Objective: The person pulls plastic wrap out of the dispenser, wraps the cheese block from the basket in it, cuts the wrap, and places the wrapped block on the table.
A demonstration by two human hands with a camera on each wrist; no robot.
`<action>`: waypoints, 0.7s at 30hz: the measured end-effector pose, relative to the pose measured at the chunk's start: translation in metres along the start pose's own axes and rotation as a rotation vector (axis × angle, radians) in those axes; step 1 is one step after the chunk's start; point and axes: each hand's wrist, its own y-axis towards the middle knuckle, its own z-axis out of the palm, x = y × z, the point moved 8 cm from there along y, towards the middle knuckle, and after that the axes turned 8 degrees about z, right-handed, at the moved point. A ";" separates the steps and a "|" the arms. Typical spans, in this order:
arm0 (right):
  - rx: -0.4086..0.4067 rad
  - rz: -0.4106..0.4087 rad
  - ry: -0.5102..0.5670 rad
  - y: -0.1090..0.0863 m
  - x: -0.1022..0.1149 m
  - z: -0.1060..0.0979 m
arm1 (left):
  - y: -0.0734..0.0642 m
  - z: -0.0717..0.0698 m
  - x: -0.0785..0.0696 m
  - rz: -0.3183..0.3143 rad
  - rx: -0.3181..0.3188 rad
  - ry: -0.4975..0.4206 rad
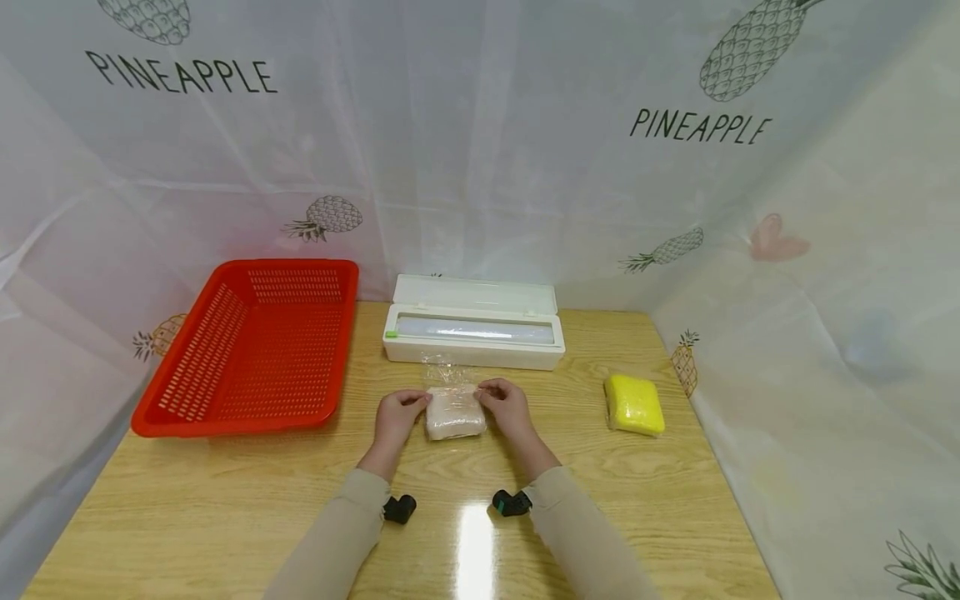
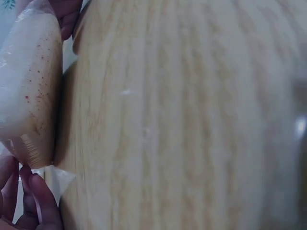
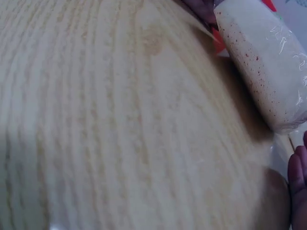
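A pale, off-white block with small red specks on its side lies on the wooden table, wrapped in clear plastic film. A loose, crinkled flap of the film spreads out behind it. At the block's left edge, my left hand pinches the film between thumb and fingers. My right hand does the same at the far right corner. Both wrist views show the wrapped block between the two hands, its film shiny and wrinkled.
Behind the block stands a white cling-film dispenser box, lid raised, a film roll inside. A red plastic basket sits at the left. To the right lies a yellow block in clear film. A pineapple-print curtain hangs behind the table.
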 end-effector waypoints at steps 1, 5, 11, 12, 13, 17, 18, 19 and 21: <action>-0.008 -0.010 0.020 0.003 -0.005 0.000 | 0.000 0.000 0.001 0.004 -0.003 -0.001; -0.050 -0.041 0.032 0.010 -0.024 -0.001 | -0.002 0.001 0.002 0.026 -0.013 -0.039; -0.108 -0.028 -0.054 0.008 -0.029 0.002 | -0.004 0.005 -0.005 0.069 0.023 -0.053; -0.112 -0.015 -0.061 0.007 -0.028 0.003 | -0.004 0.007 -0.007 0.082 0.033 -0.035; -0.114 -0.004 -0.066 0.007 -0.028 0.005 | -0.005 0.008 -0.008 0.087 0.046 -0.017; -0.131 0.051 -0.107 0.005 -0.027 0.012 | -0.005 0.014 -0.013 0.105 0.103 0.074; -0.138 0.056 -0.125 0.005 -0.026 0.013 | -0.005 0.015 -0.013 0.108 0.114 0.088; -0.146 0.060 -0.142 0.005 -0.026 0.014 | -0.005 0.016 -0.013 0.110 0.124 0.097; -0.156 0.055 -0.160 0.005 -0.026 0.015 | -0.005 0.017 -0.013 0.121 0.133 0.104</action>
